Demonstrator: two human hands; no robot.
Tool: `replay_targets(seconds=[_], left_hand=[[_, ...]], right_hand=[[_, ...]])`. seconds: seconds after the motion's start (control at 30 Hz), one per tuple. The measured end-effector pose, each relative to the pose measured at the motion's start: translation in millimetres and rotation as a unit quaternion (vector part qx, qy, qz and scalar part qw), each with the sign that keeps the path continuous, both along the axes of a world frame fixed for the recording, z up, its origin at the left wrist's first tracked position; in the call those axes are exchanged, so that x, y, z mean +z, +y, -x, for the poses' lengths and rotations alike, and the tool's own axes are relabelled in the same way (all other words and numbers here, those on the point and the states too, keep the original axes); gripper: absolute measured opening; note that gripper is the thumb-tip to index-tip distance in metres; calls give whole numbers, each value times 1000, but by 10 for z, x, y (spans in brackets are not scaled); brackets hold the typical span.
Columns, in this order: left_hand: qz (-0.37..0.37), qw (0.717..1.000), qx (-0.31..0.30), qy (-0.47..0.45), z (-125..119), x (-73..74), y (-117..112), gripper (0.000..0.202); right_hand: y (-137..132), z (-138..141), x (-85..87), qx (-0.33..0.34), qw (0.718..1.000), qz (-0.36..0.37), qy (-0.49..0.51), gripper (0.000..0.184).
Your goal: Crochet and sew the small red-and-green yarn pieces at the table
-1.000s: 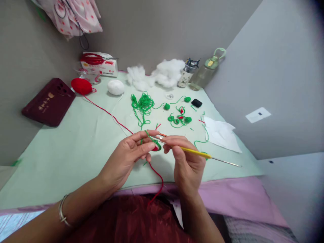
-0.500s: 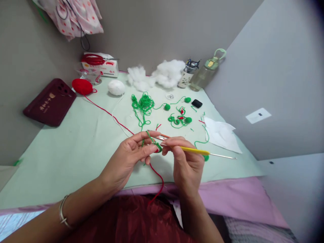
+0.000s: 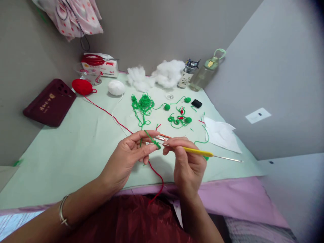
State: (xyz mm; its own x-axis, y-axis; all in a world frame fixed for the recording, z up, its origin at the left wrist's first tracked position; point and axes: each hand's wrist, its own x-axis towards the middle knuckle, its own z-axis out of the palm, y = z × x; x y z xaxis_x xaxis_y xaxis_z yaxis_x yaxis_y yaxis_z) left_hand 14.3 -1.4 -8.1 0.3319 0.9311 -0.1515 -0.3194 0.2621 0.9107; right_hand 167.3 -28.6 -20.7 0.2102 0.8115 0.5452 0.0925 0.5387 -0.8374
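Between the thumb and fingers of my left hand (image 3: 131,152) is a small green crochet piece (image 3: 157,145), pinched at its edge. Green yarn (image 3: 149,135) runs over the left index finger down to the piece. My right hand (image 3: 188,162) grips a crochet hook with a yellow handle (image 3: 198,151); its thin metal tip meets the green stitches, and the other metal end points right. A red yarn strand (image 3: 158,173) hangs below my left hand and trails to my lap. Fingers hide part of the crochet piece.
Behind my hands lie a tangle of green yarn (image 3: 144,104), small green crocheted balls (image 3: 167,107), a red yarn ball (image 3: 82,86) and a white yarn ball (image 3: 116,87). White stuffing (image 3: 169,74), a bottle (image 3: 205,74) and a phone (image 3: 50,103) sit farther out.
My right hand and the crochet hook have shifted slightly to the right. The crochet piece has turned a little, and the red seen on it before is now hidden.
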Motion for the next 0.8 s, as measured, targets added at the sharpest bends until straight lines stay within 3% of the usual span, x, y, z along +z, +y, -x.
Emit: replay_targets(seconds=[0.13,0.3,0.47,0.6,0.8], left_hand=[[-10,1000,-6,-1,-13,7,-8,27],[46,998,-19,-47,-24,69,-19,52],[71,995,-30,-64,-37,101,-24,56],[43,998,8,-45,-51,68,-55,59],[34,998,15,-46,-65,69,-86,59]], right_hand=[[-16,5,34,-11,997,-23,-77,21],[-39,29,10,-49,982,-86,-162,28],[-63,34,-106,-110,960,-123,-224,30],[-78,35,-232,-138,940,-136,-282,34],[-73,74,-234,-145,957,-124,-220,32]])
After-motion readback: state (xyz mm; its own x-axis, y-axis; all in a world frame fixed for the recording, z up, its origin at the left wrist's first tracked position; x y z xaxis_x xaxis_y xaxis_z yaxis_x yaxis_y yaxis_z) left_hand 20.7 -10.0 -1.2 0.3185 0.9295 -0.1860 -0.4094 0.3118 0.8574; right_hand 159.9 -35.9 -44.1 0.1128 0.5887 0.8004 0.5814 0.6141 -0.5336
